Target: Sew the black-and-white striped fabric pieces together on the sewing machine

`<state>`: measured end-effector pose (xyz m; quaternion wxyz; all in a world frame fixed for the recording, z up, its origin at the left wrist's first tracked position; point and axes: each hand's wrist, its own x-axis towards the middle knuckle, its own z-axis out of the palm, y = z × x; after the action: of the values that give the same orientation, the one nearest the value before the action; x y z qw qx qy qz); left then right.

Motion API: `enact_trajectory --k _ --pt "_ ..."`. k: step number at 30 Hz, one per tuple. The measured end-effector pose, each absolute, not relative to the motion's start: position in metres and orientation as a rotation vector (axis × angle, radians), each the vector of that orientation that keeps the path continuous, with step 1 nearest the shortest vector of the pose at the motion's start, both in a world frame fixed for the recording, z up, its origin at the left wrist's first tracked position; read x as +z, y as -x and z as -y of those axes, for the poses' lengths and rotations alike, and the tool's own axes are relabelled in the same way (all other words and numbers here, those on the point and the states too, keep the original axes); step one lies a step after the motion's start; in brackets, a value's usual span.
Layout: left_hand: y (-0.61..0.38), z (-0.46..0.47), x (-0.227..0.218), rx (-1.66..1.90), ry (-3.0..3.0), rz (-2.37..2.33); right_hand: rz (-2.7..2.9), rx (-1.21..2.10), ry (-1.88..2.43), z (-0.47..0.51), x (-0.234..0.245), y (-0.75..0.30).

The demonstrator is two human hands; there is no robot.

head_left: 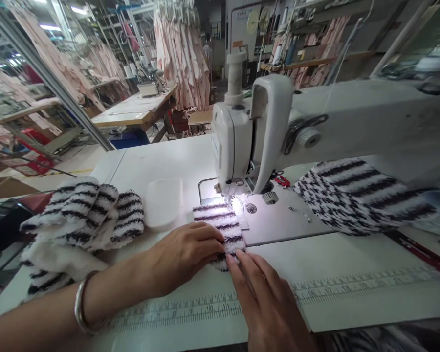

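A black-and-white striped fluffy fabric piece (225,227) lies flat on the sewing machine bed, its far edge beneath the lit needle area (230,198). My left hand (187,252), with a silver bangle at the wrist, rests on the left side of this piece, fingers lying flat and the thumb hidden. At the near edge, my right hand (266,303) touches the fabric with outstretched fingertips, close to the left fingers. The white sewing machine (236,142) stands just beyond both hands. Whether the needle is in the cloth is too small to tell.
Striped pieces are heaped at left (84,210), beside a pale rounded template (164,204). A striped stack (359,195) lies under the machine arm. A small red-handled tool (281,181) sits behind the needle. A printed ruler (190,313) runs along the near table edge. Pink garments (183,58) hang behind.
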<state>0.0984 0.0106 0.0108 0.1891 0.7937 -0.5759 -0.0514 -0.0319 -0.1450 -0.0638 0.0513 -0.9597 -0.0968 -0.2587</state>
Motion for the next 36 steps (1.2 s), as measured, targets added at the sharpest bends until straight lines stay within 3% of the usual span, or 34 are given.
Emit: enact_trajectory --k 36 --pt "-0.136 0.005 0.001 0.095 -2.458 1.523 0.433 -0.737 2.882 0.175 -0.029 -0.042"
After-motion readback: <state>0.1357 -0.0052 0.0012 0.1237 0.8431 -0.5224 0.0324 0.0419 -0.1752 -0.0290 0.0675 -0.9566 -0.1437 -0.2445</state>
